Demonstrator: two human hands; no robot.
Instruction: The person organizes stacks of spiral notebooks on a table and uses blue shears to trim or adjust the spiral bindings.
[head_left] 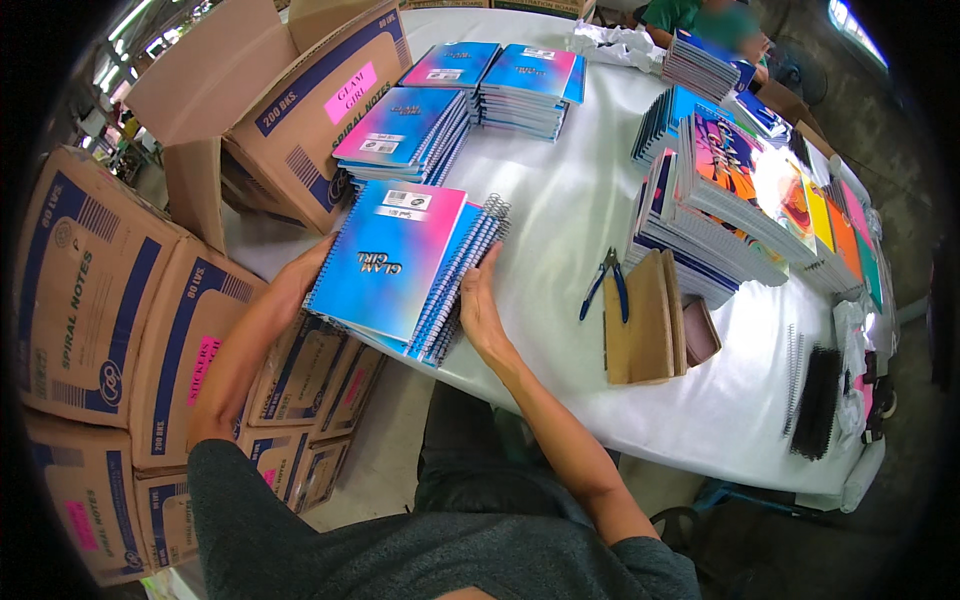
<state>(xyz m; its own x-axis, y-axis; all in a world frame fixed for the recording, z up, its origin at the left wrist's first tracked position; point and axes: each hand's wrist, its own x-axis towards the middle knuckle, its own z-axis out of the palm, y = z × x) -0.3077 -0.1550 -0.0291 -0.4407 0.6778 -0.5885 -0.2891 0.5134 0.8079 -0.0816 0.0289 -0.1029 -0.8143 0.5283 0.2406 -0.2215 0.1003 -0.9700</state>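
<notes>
Between my two hands is a stack of blue and pink spiral notebooks [395,265], at the table's near left edge. My left hand [318,262] grips its left side; most of those fingers are hidden behind the notebooks. Against the coiled wire on the right side, my right hand [481,300] is pressed with its fingers along the stack. Whether the stack rests on the table or is slightly raised, I cannot tell. Just beyond it lies another stack of matching notebooks [400,130], with two more piles [530,85] farther back.
An open cardboard box [290,120] stands at the far left, beside stacked closed cartons [90,290]. Blue-handled pliers [608,285] lie by cardboard pieces [640,320]. Tall notebook piles [700,200] and black wire coils [818,405] occupy the right. Another person [680,15] is at the back.
</notes>
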